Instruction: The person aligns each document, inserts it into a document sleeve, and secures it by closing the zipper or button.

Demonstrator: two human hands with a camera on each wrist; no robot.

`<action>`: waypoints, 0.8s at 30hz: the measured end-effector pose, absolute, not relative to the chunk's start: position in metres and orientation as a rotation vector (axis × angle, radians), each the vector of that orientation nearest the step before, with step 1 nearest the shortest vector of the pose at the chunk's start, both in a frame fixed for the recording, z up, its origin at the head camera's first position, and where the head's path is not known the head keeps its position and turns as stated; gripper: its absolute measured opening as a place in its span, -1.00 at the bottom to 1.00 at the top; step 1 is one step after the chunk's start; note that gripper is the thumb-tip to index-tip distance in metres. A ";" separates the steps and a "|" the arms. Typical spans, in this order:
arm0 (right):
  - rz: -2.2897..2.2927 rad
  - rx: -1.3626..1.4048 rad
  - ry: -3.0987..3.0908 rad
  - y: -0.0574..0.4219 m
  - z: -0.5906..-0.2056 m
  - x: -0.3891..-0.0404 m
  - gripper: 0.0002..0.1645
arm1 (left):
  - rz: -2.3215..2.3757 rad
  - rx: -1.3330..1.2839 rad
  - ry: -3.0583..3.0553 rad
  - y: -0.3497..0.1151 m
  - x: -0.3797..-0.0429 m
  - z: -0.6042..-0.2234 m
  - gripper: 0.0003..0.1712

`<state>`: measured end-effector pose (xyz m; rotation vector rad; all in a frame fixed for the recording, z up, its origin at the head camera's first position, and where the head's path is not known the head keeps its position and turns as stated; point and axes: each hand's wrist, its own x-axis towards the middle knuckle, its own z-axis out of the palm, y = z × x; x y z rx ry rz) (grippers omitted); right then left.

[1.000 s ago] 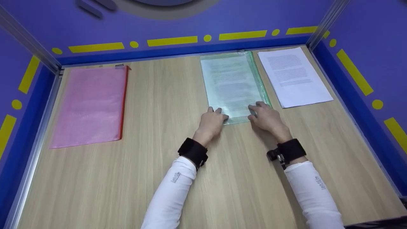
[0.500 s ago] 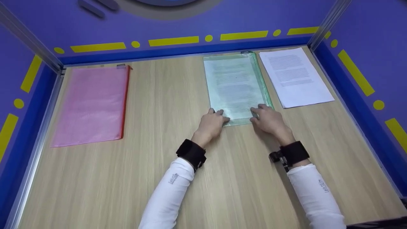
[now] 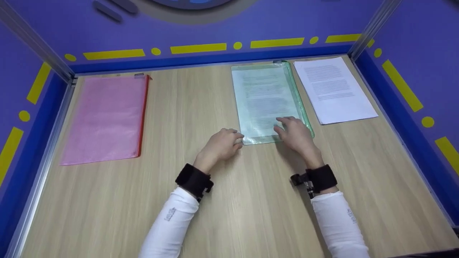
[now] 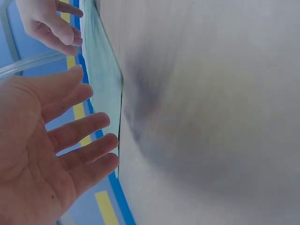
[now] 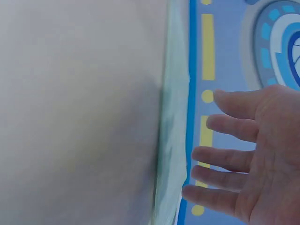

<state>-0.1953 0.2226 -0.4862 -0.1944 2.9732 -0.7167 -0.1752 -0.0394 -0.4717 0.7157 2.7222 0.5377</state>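
A translucent green zip folder (image 3: 267, 104) with printed sheets inside lies flat toward the back of the table. My left hand (image 3: 222, 143) is beside its near left corner, holding nothing. In the left wrist view the fingers (image 4: 84, 133) are spread and fairly straight. Over the folder's near right part is my right hand (image 3: 296, 134). Its fingers (image 5: 225, 159) look straight and apart in the right wrist view, with nothing between them.
A pink zip folder (image 3: 105, 118) with a red edge lies at the left of the wooden table (image 3: 247, 204). Right of the green folder is a stack of printed paper (image 3: 335, 89). Blue-purple panels (image 3: 200, 32) wall the back and sides.
Both hands have come off the green folder's near edge. The left hand has moved left, away from the corner, and the right hand has shifted slightly left. The green folder lies still.
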 end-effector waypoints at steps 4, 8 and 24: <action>-0.885 -0.218 2.961 0.208 -0.486 -0.195 -0.47 | 0.528 0.609 2.810 -0.076 -0.169 -0.464 -0.57; -0.966 -0.249 2.952 0.197 -0.486 -0.195 -0.48 | 0.539 0.532 2.897 -0.121 -0.163 -0.462 -0.58; -1.021 -0.341 2.946 0.169 -0.491 -0.198 -0.50 | 0.732 0.045 2.855 -0.307 -0.143 -0.462 -0.41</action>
